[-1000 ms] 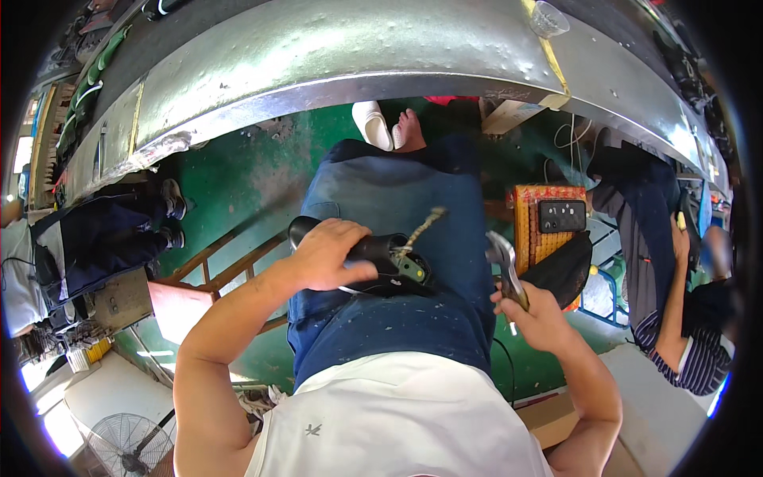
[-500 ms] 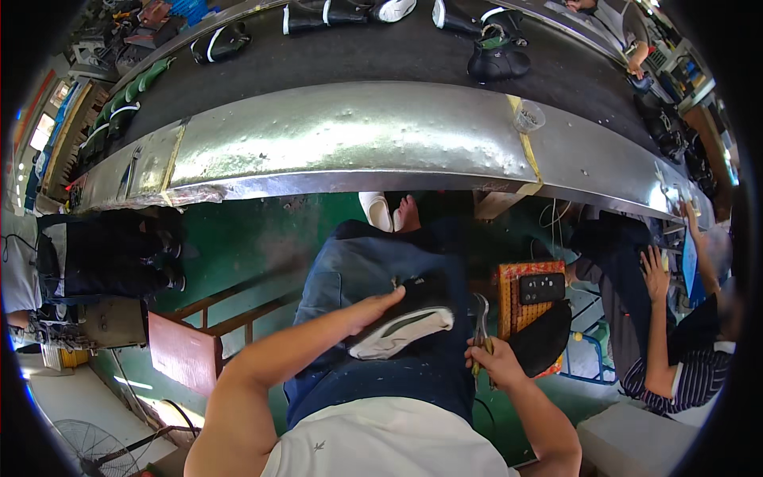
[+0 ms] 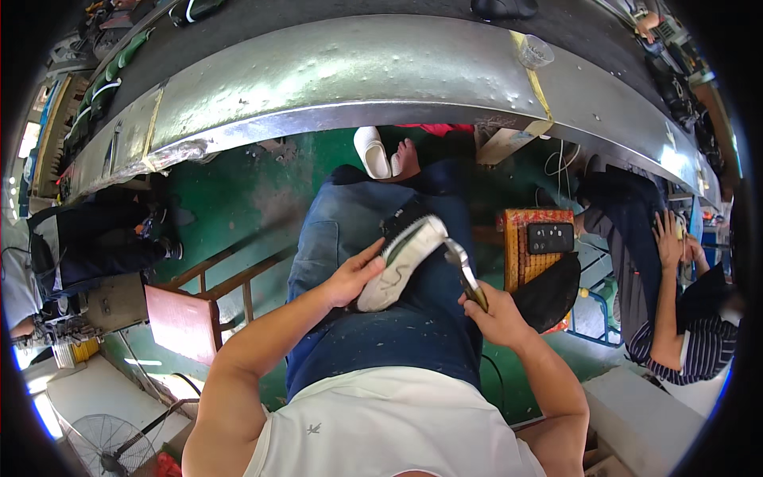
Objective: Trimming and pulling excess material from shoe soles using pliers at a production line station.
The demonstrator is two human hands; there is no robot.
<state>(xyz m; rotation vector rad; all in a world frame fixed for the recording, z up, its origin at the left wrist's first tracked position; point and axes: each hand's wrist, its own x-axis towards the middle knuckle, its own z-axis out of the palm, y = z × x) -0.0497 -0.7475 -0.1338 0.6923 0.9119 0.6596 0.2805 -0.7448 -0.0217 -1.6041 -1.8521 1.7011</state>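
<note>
Over my lap, my left hand (image 3: 355, 278) grips a black shoe upper (image 3: 404, 262) near one end, fingers wrapped round its side. Its pale underside faces up, tilted, and its far end points up and to the right. My right hand (image 3: 497, 318) is closed on the handles of metal lasting pincers (image 3: 464, 269). The head of the pincers reaches the shoe's far right edge and seems to touch it. Whether the jaws grip any material cannot be made out.
A dented metal bench edge (image 3: 342, 67) runs across in front, carrying a clear plastic cup (image 3: 536, 52). To my right are a patterned stool (image 3: 520, 266), with a black case and black half-round piece on it, and a seated co-worker (image 3: 683, 342). A wooden seat (image 3: 183, 322) stands left.
My left hand has turned the shoe, so its underside now faces up more and its end points farther away. The pincers have come from beside my thigh to the shoe's edge. The view has tilted downward.
</note>
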